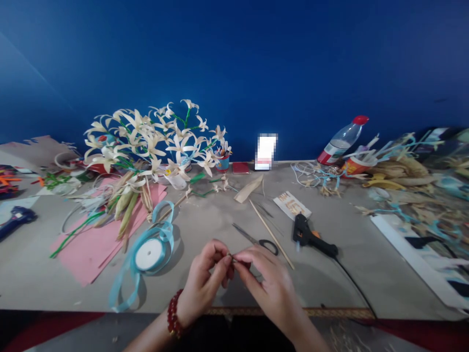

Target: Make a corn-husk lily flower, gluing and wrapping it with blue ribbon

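My left hand (210,271), with a red bead bracelet (175,313) at the wrist, pinches a small thing at the fingertips. My right hand (269,274) meets it there, thumb and forefinger closed on the same tiny piece (232,258), too small to name. Both hands are held above the table's front edge. Just beyond them lie dark-handled scissors (252,237) and a thin wooden stick (273,234). To the left of my left hand sits a spool of light blue ribbon (148,255), its loose loops spread around it.
A black glue gun (311,237) lies right, its cord running off the front edge. Cream-coloured flowers (146,132) stand back left, beside pink paper (106,244). A tilted bottle (340,142) and a white power strip (410,259) are on the right. A bright phone screen (266,151) stands against the wall.
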{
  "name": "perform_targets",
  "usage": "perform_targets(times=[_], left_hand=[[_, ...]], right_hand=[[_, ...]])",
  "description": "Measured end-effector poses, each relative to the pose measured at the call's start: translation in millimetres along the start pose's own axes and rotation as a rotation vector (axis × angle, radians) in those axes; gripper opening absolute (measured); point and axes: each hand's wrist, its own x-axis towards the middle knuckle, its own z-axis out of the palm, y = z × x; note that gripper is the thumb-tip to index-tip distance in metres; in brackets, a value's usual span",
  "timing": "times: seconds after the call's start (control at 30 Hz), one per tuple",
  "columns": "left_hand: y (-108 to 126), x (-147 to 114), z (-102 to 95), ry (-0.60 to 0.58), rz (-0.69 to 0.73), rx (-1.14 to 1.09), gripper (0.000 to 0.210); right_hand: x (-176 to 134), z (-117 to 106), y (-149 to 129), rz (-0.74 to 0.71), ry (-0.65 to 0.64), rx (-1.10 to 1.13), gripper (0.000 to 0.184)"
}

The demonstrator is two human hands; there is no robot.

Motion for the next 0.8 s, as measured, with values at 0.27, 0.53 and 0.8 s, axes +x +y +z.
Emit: perform_targets(times=[0.27,0.53,0.8], left_hand=[[0.9,3.4,-2.0,0.097,0.081,0.188,0.008],[10.2,4.4,0.9,0.04,-0.076,0.119,0.018],[17.2,4.6,-1.8,-0.054,-0.12,0.101,0.021]], right_hand=[[0.5,-1.4,2.0,-0.013,-0.042,-0.126,0.015],[-1.2,-7.4,-2.4,-0.006,-0.06,-0.068,0.015],[-0.4,-7.7,0.1,0.025,-0.007,0.005,0.011]])
